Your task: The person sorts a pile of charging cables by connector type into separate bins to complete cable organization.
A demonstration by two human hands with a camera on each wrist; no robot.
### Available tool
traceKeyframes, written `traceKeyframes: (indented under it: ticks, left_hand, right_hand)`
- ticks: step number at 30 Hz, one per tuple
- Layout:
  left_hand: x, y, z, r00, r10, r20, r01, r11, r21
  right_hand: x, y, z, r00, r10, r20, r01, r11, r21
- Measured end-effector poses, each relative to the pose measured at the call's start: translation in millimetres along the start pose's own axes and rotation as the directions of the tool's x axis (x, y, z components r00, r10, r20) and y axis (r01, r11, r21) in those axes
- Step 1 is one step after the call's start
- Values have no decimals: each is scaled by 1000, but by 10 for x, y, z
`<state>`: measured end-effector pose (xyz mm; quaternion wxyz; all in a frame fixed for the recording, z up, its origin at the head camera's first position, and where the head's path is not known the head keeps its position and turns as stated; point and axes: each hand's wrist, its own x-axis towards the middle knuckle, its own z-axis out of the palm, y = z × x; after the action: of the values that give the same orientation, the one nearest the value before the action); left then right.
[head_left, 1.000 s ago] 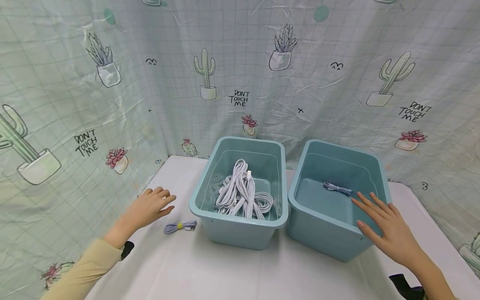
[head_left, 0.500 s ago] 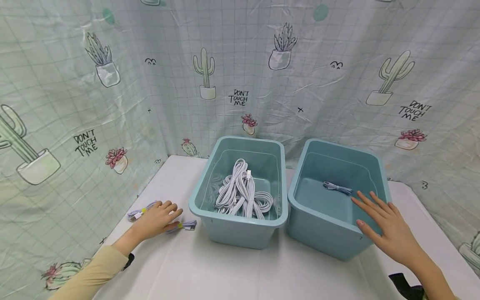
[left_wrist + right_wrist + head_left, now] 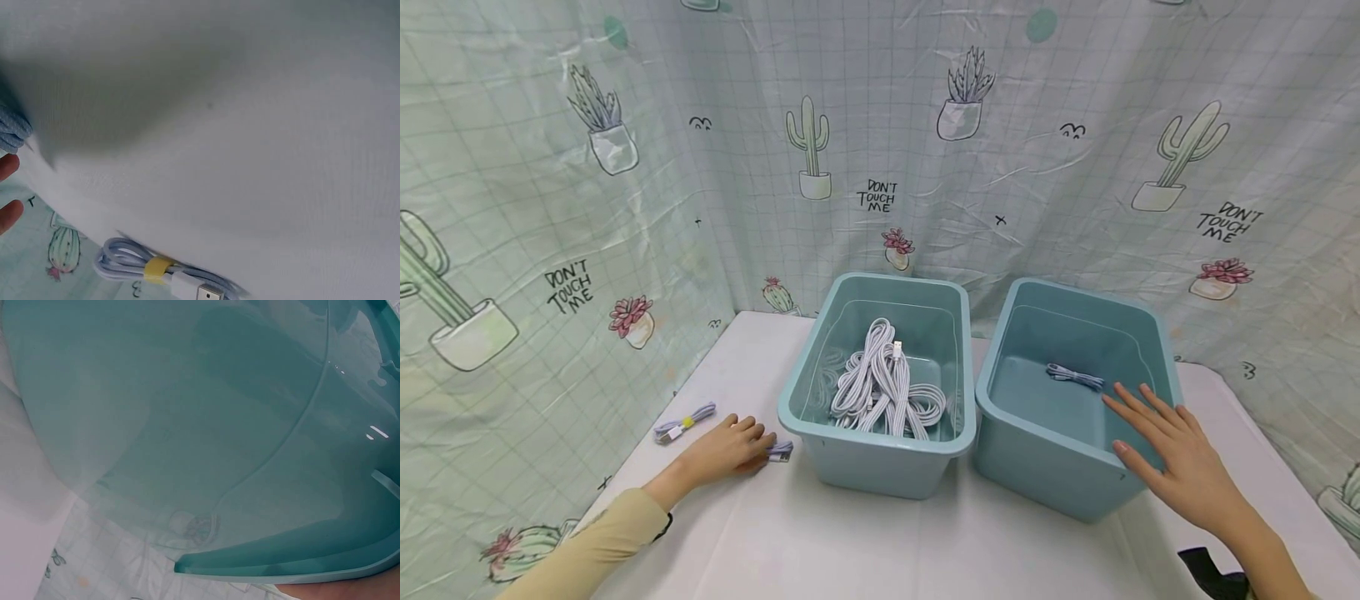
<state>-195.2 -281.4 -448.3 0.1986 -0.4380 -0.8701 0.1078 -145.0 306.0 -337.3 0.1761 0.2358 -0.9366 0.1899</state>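
Note:
My left hand (image 3: 730, 450) is down on the table, its fingers curled over a coiled lavender USB cable (image 3: 782, 447), gripping it; the hand covers most of the coil. The left wrist view shows the looped end of this cable (image 3: 11, 130) beside two fingertips (image 3: 9, 215). Another coiled cable (image 3: 681, 423), tied with a yellow band, lies on the table behind the left wrist. My right hand (image 3: 1180, 462) is spread, resting at the near right rim of the right blue bin (image 3: 1037, 454). Inside that bin lies one bluish bundled cable (image 3: 1075, 377).
A second blue bin (image 3: 880, 462) stands between the hands, holding several coiled white cables (image 3: 887, 383). White cloth covers the table (image 3: 880, 542). A cactus-print curtain (image 3: 1000, 183) hangs behind and along the left side.
My left hand has moved right and down onto the lavender cable, gripping it and uncovering the other tied cable behind the wrist. The right hand has stayed still.

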Motion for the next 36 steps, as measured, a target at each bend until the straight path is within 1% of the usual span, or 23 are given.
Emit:
traceKeyframes:
  ticks: [6, 15, 20, 30, 32, 36]
  left_hand:
    - [32, 21, -19, 1000, -2, 21, 2, 1000, -22]
    - [61, 64, -57, 999, 19, 50, -19, 1000, 4]
    - [43, 74, -61, 999, 24, 39, -25, 1000, 16]
    - [-23, 45, -72, 998, -10, 55, 8, 999, 45]
    - [-33, 30, -86, 999, -16, 52, 13, 998, 58]
    - [-60, 6, -131, 999, -25, 22, 23, 997, 73]
  right_hand:
    - [-3, 13, 6, 1000, -14, 4, 14, 1000, -10]
    - [-9, 14, 10, 1000, -12, -5, 12, 1000, -4]
    - [-11, 13, 9, 1000, -13, -3, 13, 1000, -5]
    - [-11, -5, 3, 1000, -11, 2, 11, 1000, -12]
    - [-12, -7, 2, 1000, -10, 3, 10, 1000, -13]
    - [-8, -8, 1, 1000, -11, 5, 11, 1000, -17]
